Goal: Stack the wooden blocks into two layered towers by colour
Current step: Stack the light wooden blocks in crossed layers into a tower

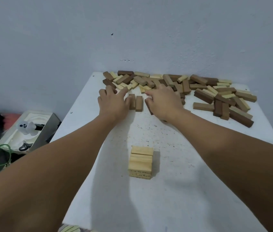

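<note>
On the white desk (174, 190) a short tower of pale wooden blocks (140, 163) stands near. Farther off, two brown wooden blocks (136, 103) lie side by side between the hands. The left hand (114, 102) is spread, fingers touching them; the right hand (163, 102) curls on another brown block (149, 108). Best to press all three flush before layering crosswise from the mixed heap of loose blocks (191, 87).

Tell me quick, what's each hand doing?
Left hand: open, fingers spread, thumb side against a brown block.
Right hand: fingers curled over another brown block; grip unclear.
</note>
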A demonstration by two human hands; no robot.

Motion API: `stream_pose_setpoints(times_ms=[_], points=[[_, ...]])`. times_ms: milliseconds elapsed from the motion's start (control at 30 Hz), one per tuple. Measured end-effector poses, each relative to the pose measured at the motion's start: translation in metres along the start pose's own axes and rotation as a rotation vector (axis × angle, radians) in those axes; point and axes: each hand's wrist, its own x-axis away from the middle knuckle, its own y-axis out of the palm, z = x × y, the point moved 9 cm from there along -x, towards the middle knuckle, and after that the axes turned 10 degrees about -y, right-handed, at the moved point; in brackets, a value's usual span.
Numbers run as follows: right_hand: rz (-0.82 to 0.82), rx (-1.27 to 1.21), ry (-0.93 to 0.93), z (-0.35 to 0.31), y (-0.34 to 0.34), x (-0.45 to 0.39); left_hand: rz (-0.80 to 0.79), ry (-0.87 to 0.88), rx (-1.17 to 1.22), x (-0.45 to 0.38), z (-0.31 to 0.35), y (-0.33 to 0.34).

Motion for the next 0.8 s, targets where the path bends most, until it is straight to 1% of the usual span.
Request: stream_pose_setpoints(times_ms=[167, 233, 300, 367, 467, 533, 633, 800], points=[[0.046, 0.135, 0.014, 0.007, 0.004, -0.021, 0.201, 0.025, -0.015, -0.009, 0.001, 0.006], [0.047, 0.160, 0.008, 0.008, 0.008, -0.028, 0.289, 0.035, -0.048, -0.008, -0.001, 0.005], [0.045, 0.165, 0.012, 0.010, 0.013, -0.032, 0.342, 0.034, -0.048, -0.006, -0.002, 0.003], [0.068, 0.134, 0.017, 0.013, 0.014, -0.033, 0.356, 0.039, 0.003, -0.005, -0.003, 0.003], [0.148, 0.082, 0.004, 0.014, 0.010, -0.035, 0.368, 0.075, 0.078, -0.007, -0.003, 0.000], [0.182, 0.083, -0.017, 0.013, 0.008, -0.037, 0.350, 0.106, 0.109, -0.009, -0.001, 0.000], [0.200, 0.066, -0.037, 0.010, 0.007, -0.041, 0.301, 0.139, 0.139, -0.010, 0.001, 0.002], [0.202, -0.012, -0.048, 0.008, 0.009, -0.047, 0.258, 0.101, 0.119, -0.013, -0.001, 0.007]])
